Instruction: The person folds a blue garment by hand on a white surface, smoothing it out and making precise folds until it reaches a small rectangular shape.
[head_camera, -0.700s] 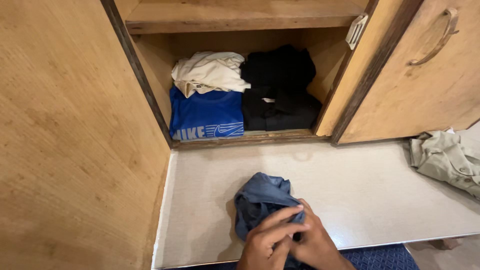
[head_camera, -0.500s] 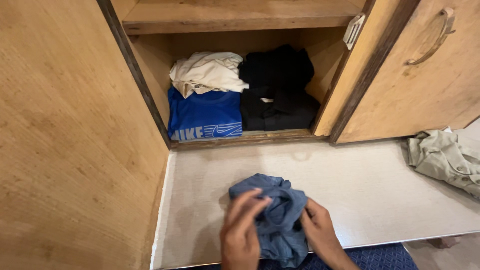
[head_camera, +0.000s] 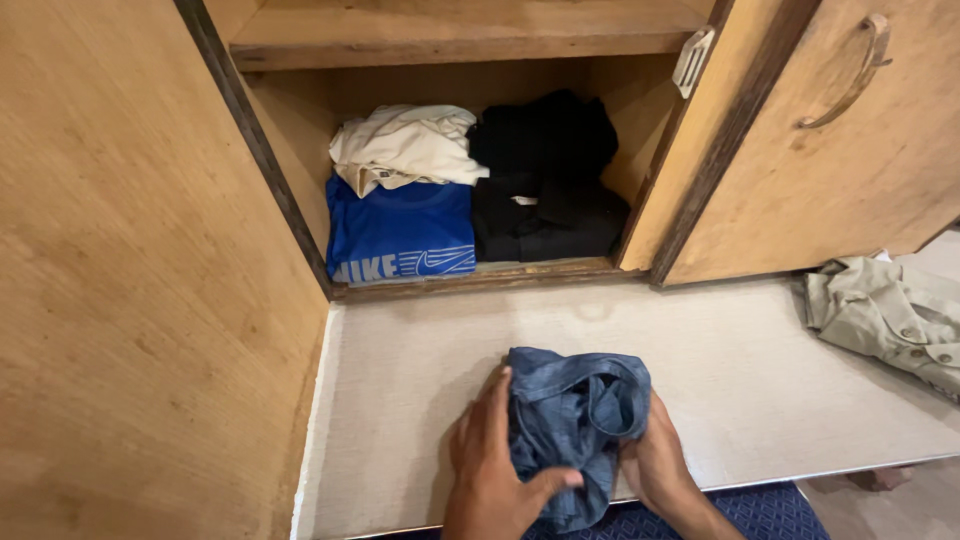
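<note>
A crumpled blue denim garment lies on the pale floor in front of an open wooden cupboard. My left hand cups its left side, thumb hooked under the bundle. My right hand presses against its right side, partly hidden by the cloth. Both hands grip the garment between them. Inside the cupboard's lower shelf lie a folded blue shirt, a cream garment on top of it, and black clothes to the right.
The cupboard's left door and right door with a curved handle stand open. A khaki shirt lies on the floor at the right. A dark blue patterned fabric shows at the bottom edge.
My hands have spread from on top of the denim bundle to its two sides, and the garment has shifted right and opened out a little. The view has drifted slightly.
</note>
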